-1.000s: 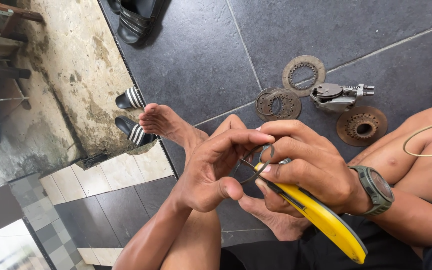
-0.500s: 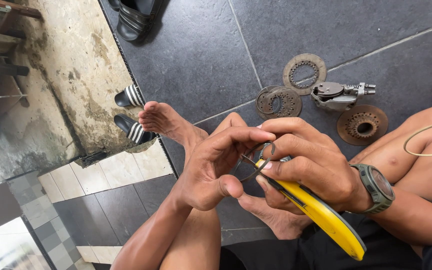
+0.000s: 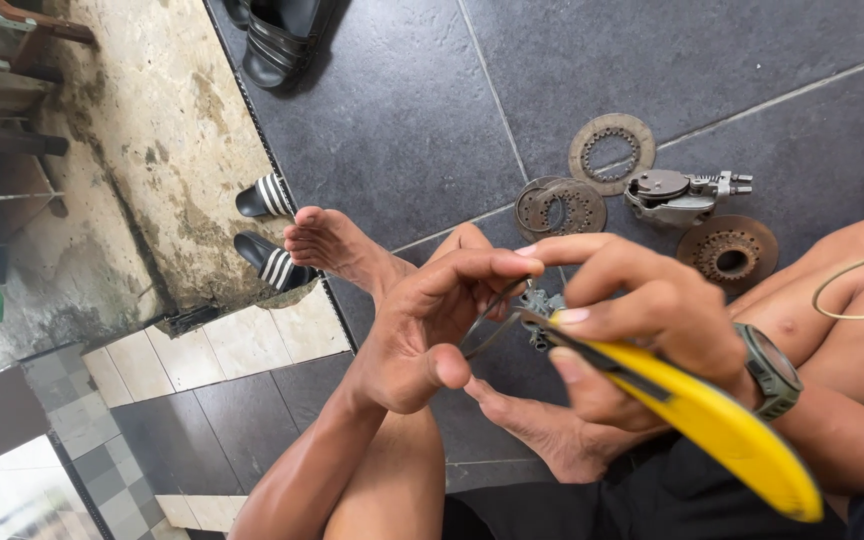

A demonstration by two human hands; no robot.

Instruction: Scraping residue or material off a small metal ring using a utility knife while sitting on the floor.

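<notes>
The person sits on the dark tiled floor (image 3: 402,110) with bare legs drawn up, working close over their own feet. The right hand (image 3: 652,310), a watch (image 3: 772,370) on its wrist, is clenched around the yellow-handled pliers (image 3: 712,420), whose dark nose runs up and left toward a small grey metal part (image 3: 540,303) held between the two hands. The left hand (image 3: 432,330) is curled in from the other side, fingertips pinched at that same spot, and a thin bent wire or spring clip (image 3: 487,318) shows just below them; whether the left fingers grip the wire itself or only steady the part I cannot tell, because the fingers hide the contact. By my reading this is the fiddly middle of the job: a clip or wire being worked on or off the small part with the pliers' tip. What the next move calls for, I would judge, is a firm bite of the pliers on the wire and a steady left hand, since a springy piece like this could flick away. Beyond the hands, on the floor, lie three worn toothed discs (image 3: 612,150) and a small metal assembly (image 3: 677,195), well apart from the work. A pair of striped sandals (image 3: 270,235) sits at the floor's edge beside the person's foot (image 3: 337,245).
</notes>
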